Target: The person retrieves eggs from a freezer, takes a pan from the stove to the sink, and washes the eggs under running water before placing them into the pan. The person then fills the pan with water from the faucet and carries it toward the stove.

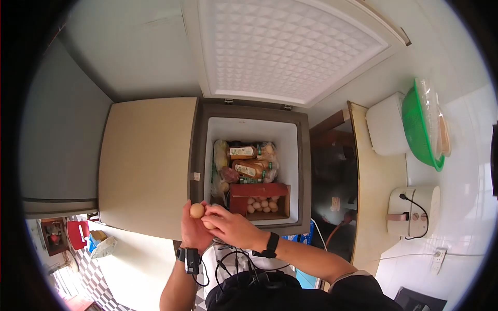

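Observation:
My left hand (pixel 194 231) is cupped, palm up, in front of the open chest freezer (pixel 306 171). A brown egg (pixel 196 210) sits at its fingers. My right hand (pixel 231 226) reaches across to it, its fingers curled over a second egg (pixel 209 225) that is partly hidden between both hands. Inside the freezer, several pale eggs (pixel 266 205) lie in a cardboard box (pixel 285 208) with a red flap (pixel 254 190). Behind the box are labelled bottles (pixel 243 152) of brown contents and bagged food (pixel 221 152).
The freezer lid (pixel 295 46) stands raised at the back. A beige cabinet top (pixel 148 160) adjoins on the left. On the right, a wooden counter (pixel 377 192) holds a white appliance (pixel 413 212) and a green basket (pixel 419 127). Cables (pixel 233 259) hang at my chest.

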`<state>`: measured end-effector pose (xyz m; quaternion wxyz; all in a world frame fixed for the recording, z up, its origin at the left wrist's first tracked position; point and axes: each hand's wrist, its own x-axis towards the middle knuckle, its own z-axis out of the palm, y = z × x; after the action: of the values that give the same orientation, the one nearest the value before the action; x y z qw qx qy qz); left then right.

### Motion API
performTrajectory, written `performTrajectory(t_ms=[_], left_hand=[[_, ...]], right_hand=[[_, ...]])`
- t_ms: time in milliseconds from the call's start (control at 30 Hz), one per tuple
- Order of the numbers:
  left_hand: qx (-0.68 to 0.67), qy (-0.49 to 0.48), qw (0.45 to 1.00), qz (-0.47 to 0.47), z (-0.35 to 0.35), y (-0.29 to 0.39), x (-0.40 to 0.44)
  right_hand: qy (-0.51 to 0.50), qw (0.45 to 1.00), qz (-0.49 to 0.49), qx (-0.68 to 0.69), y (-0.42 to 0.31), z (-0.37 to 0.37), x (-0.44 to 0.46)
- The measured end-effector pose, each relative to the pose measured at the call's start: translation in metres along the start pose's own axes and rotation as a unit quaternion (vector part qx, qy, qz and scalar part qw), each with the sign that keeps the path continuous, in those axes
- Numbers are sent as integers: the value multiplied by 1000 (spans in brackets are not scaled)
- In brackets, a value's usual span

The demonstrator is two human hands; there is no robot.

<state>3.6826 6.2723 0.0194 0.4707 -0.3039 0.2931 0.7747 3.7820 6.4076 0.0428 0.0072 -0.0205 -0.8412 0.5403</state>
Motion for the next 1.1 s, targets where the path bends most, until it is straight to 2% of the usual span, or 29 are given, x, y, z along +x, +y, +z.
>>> performTrajectory(t_ms=[67,133,167,200,233,300,333,367,400,433,500,533,600,633,700,800,900,1033,1100], left_hand=[[30,-27,999,-7,-4,-3,0],[33,5,999,-2,3,-4,-2],[21,1,1000,-13,2,-4,-3],[7,-1,1000,-23,0,-3,-4],[-39,-75,995,-60,-9,3,-5],[-16,-62,997,-47,-4,5,-13],[14,-54,998,-38,-3,7,-16],[19,-59,997,-36,-8,8,-17],[17,-55,998,-30,-10,9,-20],[22,-54,998,-27,-12,10,-24],[28,-49,998,-20,-16,10,-32],[24,-50,998,-13,-19,9,-35],[20,-51,998,-1,-24,6,-38],[12,-51,999,5,-29,5,-40],[19,-42,999,24,-33,2,-43],[22,-15,999,23,-42,-3,-42],[22,-2,999,24,-49,-8,-40],[30,2,999,23,-45,-7,-39],[38,-1,999,23,-41,-5,-39]], right_hand=[[2,1000,-8,-4,-7,-2,-3],[19,998,-66,7,-11,-5,-5],[53,993,-41,93,-12,-10,-6],[80,994,-26,68,-2,-20,-8],[104,994,-12,43,13,-33,-10],[130,985,108,16,63,-53,-15],[120,981,119,-94,101,-60,-21],[68,972,159,-156,139,-63,-33],[-52,949,206,-234,171,-66,-42],[-138,929,270,-211,198,-65,-52],[-287,886,286,-227,256,-52,-71],[-289,887,281,-226,280,-43,-76],[-360,822,362,-254,319,-30,-84],[-361,823,359,-252,330,-25,-86],[-376,788,419,-249,348,-13,-85],[-341,795,453,-216,365,-1,-91],[-341,814,404,-239,483,62,-136],[-390,782,419,-245,403,13,-93],[-270,808,503,-145,385,6,-84]])
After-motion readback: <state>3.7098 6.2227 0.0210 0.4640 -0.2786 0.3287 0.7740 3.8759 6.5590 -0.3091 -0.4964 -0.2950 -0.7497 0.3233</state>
